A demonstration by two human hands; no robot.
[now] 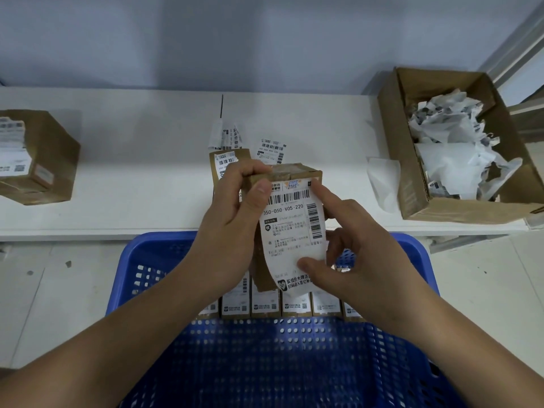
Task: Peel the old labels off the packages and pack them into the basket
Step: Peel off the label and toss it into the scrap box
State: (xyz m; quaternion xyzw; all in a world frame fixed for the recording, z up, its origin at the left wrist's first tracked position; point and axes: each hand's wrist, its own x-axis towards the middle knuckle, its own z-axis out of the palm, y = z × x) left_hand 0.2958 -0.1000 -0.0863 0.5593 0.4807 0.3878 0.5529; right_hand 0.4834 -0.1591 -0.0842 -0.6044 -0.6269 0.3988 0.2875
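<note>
My left hand [232, 219] grips a small brown cardboard package [294, 172] held above the blue plastic basket [138, 260]. A white shipping label [291, 228] with barcodes covers its front, and its lower part curls away from the box. My right hand [359, 245] pinches the label's lower edge between thumb and fingers, the index finger touching its upper right corner. A row of several labelled packages [265, 304] stands inside the basket. Another package [223, 163] sits on the table behind my hands.
A brown package [38, 160] with a label stands at the table's left. An open cardboard box [418, 198] at the right holds crumpled peeled labels [453, 142]. Loose labels [270, 150] lie on the white table [132, 172]. A sheet of backing paper [382, 181] rests beside the box.
</note>
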